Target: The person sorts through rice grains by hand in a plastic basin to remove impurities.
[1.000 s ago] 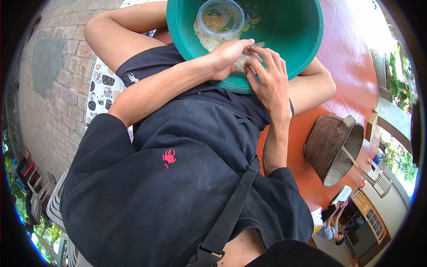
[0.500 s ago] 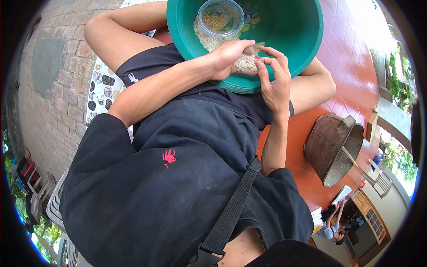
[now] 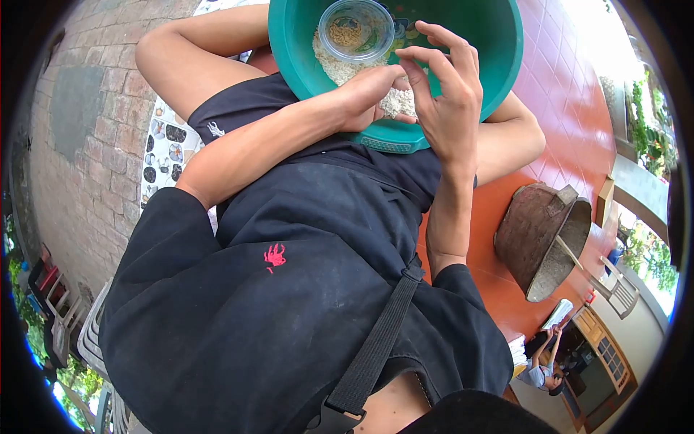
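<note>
My left hand (image 3: 367,98) is cupped palm up inside the near side of a green plastic basin (image 3: 504,50), holding a heap of white rice (image 3: 397,103). My right hand (image 3: 450,94) is raised over the basin, just right of the cupped palm. Its thumb and index finger come together in a pinch, while the other fingers stay apart; whatever is between the tips is too small to make out. A clear plastic cup (image 3: 379,45) with brownish grains (image 3: 345,34) sits in the basin. More rice (image 3: 334,66) lies around its base.
The basin rests between my bent legs. A rusty metal pot (image 3: 531,231) with a stick in it stands on the red tiled floor (image 3: 463,267) to the right. Another person (image 3: 542,372) holds papers at the lower right. Chairs (image 3: 58,311) stand at the left edge.
My right hand has lifted away from the rice, upward and toward the cup, its thumb and index finger closing together. The left hand stays cupped in nearly the same place.
</note>
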`<state>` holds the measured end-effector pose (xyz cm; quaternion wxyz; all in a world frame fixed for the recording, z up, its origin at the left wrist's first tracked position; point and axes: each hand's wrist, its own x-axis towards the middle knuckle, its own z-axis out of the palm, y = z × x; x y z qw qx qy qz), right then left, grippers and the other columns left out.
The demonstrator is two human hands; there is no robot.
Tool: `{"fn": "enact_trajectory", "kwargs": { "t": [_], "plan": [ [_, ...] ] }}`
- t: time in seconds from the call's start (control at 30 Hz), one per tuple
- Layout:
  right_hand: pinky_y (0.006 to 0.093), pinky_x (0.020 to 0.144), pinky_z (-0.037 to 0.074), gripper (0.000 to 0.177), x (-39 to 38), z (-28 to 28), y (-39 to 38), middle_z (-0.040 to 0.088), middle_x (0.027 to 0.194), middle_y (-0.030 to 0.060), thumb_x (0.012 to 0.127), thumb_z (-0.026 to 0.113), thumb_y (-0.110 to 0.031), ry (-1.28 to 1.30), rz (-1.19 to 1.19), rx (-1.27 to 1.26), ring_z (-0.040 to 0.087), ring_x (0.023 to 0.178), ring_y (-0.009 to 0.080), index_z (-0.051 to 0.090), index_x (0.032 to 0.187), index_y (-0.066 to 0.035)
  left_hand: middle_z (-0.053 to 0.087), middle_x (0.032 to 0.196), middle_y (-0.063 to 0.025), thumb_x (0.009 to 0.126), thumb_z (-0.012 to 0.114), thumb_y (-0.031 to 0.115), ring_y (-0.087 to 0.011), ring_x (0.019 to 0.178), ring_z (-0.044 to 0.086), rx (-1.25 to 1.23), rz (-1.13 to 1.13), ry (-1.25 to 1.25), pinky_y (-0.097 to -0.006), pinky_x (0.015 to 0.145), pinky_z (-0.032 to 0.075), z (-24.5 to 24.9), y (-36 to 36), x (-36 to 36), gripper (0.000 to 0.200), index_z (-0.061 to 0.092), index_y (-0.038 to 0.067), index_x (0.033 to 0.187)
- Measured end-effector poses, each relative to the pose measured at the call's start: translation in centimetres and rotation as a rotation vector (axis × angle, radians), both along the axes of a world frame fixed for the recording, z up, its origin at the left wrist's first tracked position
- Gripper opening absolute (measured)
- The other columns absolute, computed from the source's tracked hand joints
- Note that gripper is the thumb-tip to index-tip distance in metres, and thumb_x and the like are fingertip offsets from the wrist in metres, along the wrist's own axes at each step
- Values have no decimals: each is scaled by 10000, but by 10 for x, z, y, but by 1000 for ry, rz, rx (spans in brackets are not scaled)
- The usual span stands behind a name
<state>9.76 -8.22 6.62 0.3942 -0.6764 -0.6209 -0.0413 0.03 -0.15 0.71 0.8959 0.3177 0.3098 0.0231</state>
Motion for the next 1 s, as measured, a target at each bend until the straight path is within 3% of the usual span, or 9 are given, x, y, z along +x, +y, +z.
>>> {"fn": "enact_trajectory", "kwargs": {
  "t": [0.17, 0.27, 0.6, 1.0],
  "plan": [
    [402, 917, 492, 139, -3, -13, -32, 592, 1261, 111, 805, 736, -48, 86, 27, -293, 557, 1121, 316, 681, 932, -51, 598, 1117, -110, 1059, 365, 283, -183, 1039, 626, -3, -98, -31, -337, 737, 589, 3, 4, -4, 352, 482, 47, 1292],
    [414, 974, 464, 163, -7, -19, -43, 569, 1293, 117, 803, 739, -61, 77, 15, -380, 526, 1183, 329, 665, 948, -43, 573, 1048, -18, 1072, 391, 298, -110, 892, 550, -9, -82, 3, -328, 763, 513, 2, 2, -4, 319, 545, 65, 1227],
    [438, 1023, 418, 112, -4, -28, -45, 533, 1337, 118, 825, 706, -75, -33, -3, -406, 480, 1251, 331, 666, 918, -27, 622, 1053, -50, 1074, 400, 317, -129, 911, 590, -54, -22, 39, -341, 811, 531, -7, 2, 0, 332, 545, 53, 1214],
    [427, 1040, 374, 63, -1, -33, -47, 531, 1351, 151, 900, 631, -71, 39, 47, -450, 468, 1253, 334, 622, 945, -28, 620, 1077, -58, 1068, 417, 311, -142, 936, 619, -49, -4, 38, -372, 855, 550, -3, 1, -1, 321, 545, 40, 1180]
  ]
}}
